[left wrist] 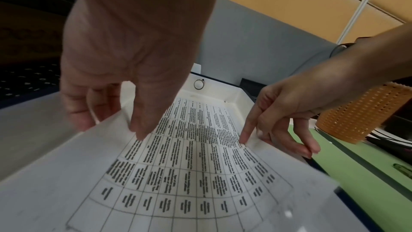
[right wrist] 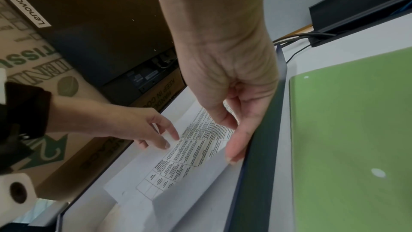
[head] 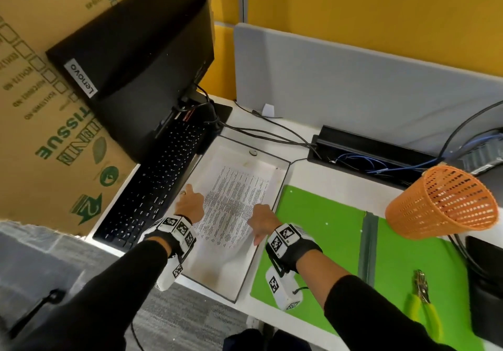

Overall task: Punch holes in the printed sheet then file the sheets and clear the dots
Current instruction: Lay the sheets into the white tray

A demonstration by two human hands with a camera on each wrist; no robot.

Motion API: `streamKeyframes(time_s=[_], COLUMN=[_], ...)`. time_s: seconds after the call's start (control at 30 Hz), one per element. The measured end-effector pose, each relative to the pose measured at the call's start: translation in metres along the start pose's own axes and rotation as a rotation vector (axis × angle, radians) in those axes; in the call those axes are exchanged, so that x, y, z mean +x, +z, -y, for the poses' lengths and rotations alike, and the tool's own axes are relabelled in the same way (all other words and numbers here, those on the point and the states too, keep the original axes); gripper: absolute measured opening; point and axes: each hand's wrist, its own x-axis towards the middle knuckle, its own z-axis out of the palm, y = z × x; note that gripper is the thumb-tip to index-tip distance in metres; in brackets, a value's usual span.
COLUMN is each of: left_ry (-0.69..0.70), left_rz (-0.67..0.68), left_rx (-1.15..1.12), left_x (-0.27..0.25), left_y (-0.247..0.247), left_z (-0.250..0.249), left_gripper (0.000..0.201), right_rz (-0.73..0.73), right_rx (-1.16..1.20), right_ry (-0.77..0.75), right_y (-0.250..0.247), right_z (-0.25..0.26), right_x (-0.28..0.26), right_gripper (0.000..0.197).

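From the head view, the sheet lies in a white tray between keyboard and green folder, a hand at each long edge. Left wrist view: the left hand pinches its edge, thumb on top. Right wrist view: the right hand pinches the opposite edge, which bows upward. Thin and floppy, it likely handles best by both edges.
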Motion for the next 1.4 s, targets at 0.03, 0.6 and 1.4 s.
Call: streamKeyframes(time_s=[0.03, 0.6, 1.4], left_ry=[-0.013, 0.506, 0.709], left_rz=[0.000, -0.240, 0.025], left_rx=[0.048, 0.310, 0.131], left_x=[0.000, 0.001, -0.014], left_y=[-0.001, -0.043, 0.074], left_z=[-0.002, -0.161, -0.273], left_gripper=[0.028, 0.038, 0.099], right_rz=[0.018, -0.607, -0.700], right_rx=[-0.080, 0.018, -0.100], right_ry=[-0.021, -0.139, -0.214], right_y=[0.001, -0.117, -0.173], right_z=[0.000, -0.120, -0.239], right_x=[0.001, -0.026, -0.005], right_gripper=[0.031, 0.008, 0.018])
